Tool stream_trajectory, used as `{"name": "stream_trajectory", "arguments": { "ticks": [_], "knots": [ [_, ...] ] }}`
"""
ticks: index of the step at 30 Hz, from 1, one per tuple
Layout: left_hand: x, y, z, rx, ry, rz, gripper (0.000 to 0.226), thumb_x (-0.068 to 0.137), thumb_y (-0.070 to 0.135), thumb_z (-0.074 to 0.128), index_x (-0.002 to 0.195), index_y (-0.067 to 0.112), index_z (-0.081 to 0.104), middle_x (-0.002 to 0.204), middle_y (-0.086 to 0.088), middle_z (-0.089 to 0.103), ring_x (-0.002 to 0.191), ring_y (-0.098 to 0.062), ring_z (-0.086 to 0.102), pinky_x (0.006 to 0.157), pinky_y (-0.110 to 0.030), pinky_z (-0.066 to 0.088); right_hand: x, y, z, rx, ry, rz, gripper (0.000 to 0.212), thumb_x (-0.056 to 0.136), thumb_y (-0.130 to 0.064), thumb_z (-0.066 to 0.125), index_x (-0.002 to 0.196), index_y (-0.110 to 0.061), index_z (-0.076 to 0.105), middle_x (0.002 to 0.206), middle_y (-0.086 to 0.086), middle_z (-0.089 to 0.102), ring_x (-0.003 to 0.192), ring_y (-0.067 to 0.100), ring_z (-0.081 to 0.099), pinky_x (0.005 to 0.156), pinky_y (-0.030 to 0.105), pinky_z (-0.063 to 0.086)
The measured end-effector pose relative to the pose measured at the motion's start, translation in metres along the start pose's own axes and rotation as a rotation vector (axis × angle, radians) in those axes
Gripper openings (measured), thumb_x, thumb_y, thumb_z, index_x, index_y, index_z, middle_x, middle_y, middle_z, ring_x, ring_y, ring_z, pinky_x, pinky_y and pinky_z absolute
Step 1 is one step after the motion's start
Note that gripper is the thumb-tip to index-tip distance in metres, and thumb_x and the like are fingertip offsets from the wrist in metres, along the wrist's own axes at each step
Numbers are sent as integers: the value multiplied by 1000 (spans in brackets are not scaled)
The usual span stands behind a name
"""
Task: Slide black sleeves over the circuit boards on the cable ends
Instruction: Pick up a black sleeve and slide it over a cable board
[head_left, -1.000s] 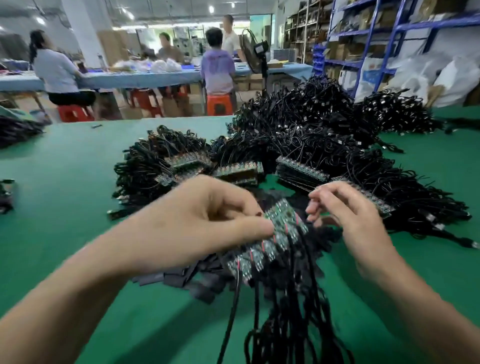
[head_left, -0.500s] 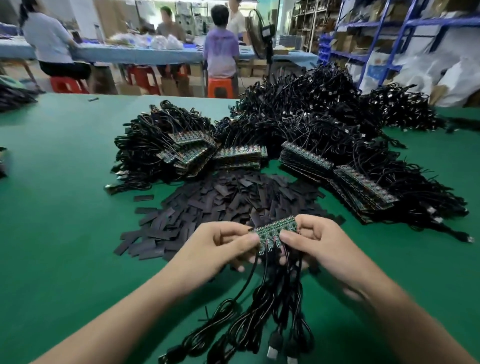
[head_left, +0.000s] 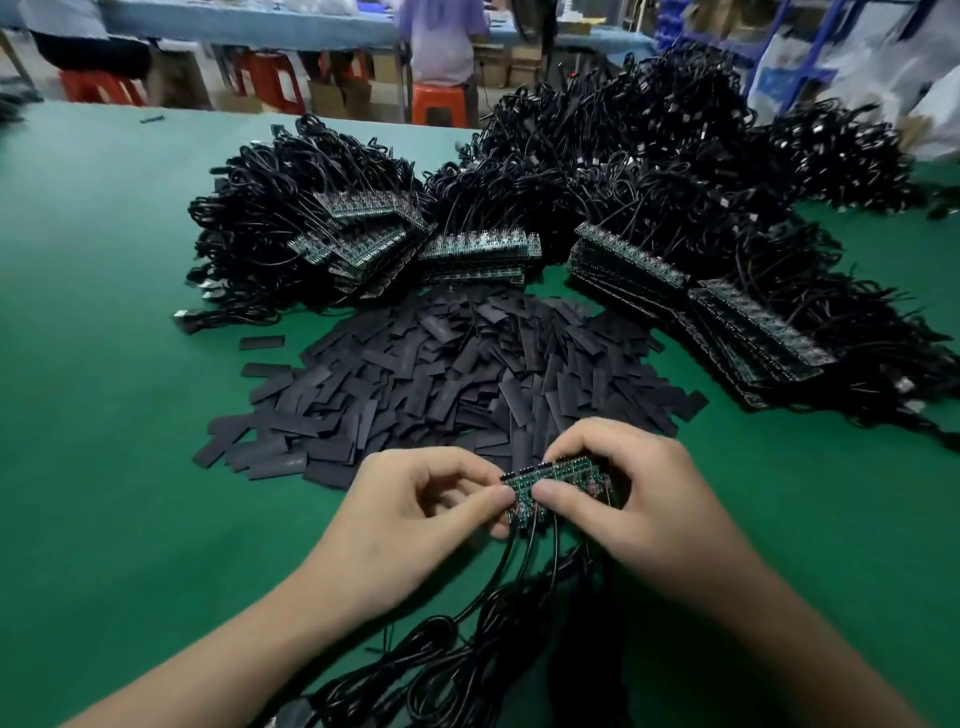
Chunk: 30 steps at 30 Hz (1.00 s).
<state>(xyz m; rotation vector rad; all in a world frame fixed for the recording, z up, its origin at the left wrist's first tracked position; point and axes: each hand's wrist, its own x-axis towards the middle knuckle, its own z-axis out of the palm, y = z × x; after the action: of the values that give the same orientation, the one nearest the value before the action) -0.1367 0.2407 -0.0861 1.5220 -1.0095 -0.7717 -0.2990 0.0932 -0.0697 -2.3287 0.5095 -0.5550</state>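
A small strip of green circuit boards (head_left: 558, 475) with black cables (head_left: 498, 587) hanging toward me sits between both hands, just in front of the sleeve pile. My left hand (head_left: 415, 519) pinches its left end with thumb and curled fingers. My right hand (head_left: 623, 499) grips the right part, thumb on top and fingers over the far edge. A wide heap of flat black sleeves (head_left: 447, 379) lies on the green table (head_left: 104, 415) beyond the hands.
Stacks of board strips with coiled black cables (head_left: 478, 249) ring the far side of the sleeve heap, with big cable heaps (head_left: 649, 135) behind. Loose cable coils (head_left: 441, 670) lie near me. People sit on red stools (head_left: 441, 104) at a far table.
The hands brought the board strip down and toward me, off the sleeve pile. My view tilted down. The right hand's fingers closed over more of the strip.
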Motion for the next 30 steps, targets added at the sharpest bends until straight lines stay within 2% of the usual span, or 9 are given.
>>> {"name": "stream_trajectory", "arguments": {
  "ticks": [3, 6, 9, 12, 17, 21, 26, 28, 30],
  "knots": [
    [-2, -1, 2, 58, 10, 10, 5, 88, 26, 75, 87, 29, 78, 76, -1, 77, 71, -18, 72, 76, -39, 59, 0, 0, 1, -60, 3, -19, 13, 89, -37, 73, 85, -29, 63, 90, -17, 61, 94, 7, 60, 81, 21, 43],
    [-1, 1, 2, 49, 20, 25, 8, 82, 33, 77, 85, 26, 79, 73, -1, 76, 66, -11, 70, 66, -25, 56, -2, -3, 2, 1, -54, 13, 11, 93, -32, 72, 86, -30, 64, 89, -14, 65, 91, 8, 63, 77, 22, 46],
    [-2, 2, 1, 20, 25, 25, 16, 78, 35, 78, 83, 21, 79, 70, -2, 74, 62, -7, 69, 63, -15, 51, -4, -4, 6, 109, -109, 46, 10, 96, -37, 69, 89, -30, 69, 90, -13, 70, 91, 9, 67, 80, 26, 50],
    [-2, 1, 0, -16, 18, 18, 18, 78, 34, 77, 85, 17, 79, 69, -4, 74, 62, -10, 68, 63, -17, 52, -5, -4, 11, 187, -105, 96, 10, 96, -35, 69, 89, -28, 71, 89, -11, 72, 91, 8, 67, 85, 33, 52],
    [1, 2, 0, -65, -30, 33, 15, 82, 27, 71, 85, 13, 76, 65, 2, 69, 61, -6, 63, 65, -13, 49, -3, -4, 16, 272, -86, 135, 9, 95, -33, 71, 89, -27, 71, 85, -8, 72, 85, 7, 67, 85, 29, 50],
    [2, 2, -4, -91, -59, 37, 17, 83, 23, 70, 88, 8, 75, 68, 0, 69, 63, -7, 64, 67, -15, 50, 0, -3, 16, 316, -108, 145, 9, 95, -34, 72, 90, -26, 72, 85, -3, 72, 86, 12, 67, 88, 39, 53],
    [3, 0, -6, -224, -103, 26, 17, 86, 16, 68, 91, 2, 76, 76, -6, 72, 69, -12, 65, 70, -17, 51, 2, -3, 13, 457, -184, 165, 11, 95, -34, 73, 90, -24, 74, 90, -2, 75, 91, 12, 70, 94, 35, 52],
    [3, 0, -8, -254, -81, 35, 14, 85, 18, 71, 89, 7, 78, 79, -9, 74, 71, -12, 67, 70, -17, 52, 2, 0, 9, 420, -177, 177, 13, 95, -36, 73, 90, -24, 74, 89, -4, 74, 89, 8, 70, 91, 31, 52],
    [3, 1, -11, -219, -12, 83, 10, 85, 22, 75, 86, 13, 79, 79, -8, 75, 71, -11, 68, 68, -16, 53, 0, 1, 9, 276, -103, 165, 13, 93, -39, 73, 89, -27, 73, 89, -10, 72, 91, 4, 68, 88, 27, 49]
  ]
}}
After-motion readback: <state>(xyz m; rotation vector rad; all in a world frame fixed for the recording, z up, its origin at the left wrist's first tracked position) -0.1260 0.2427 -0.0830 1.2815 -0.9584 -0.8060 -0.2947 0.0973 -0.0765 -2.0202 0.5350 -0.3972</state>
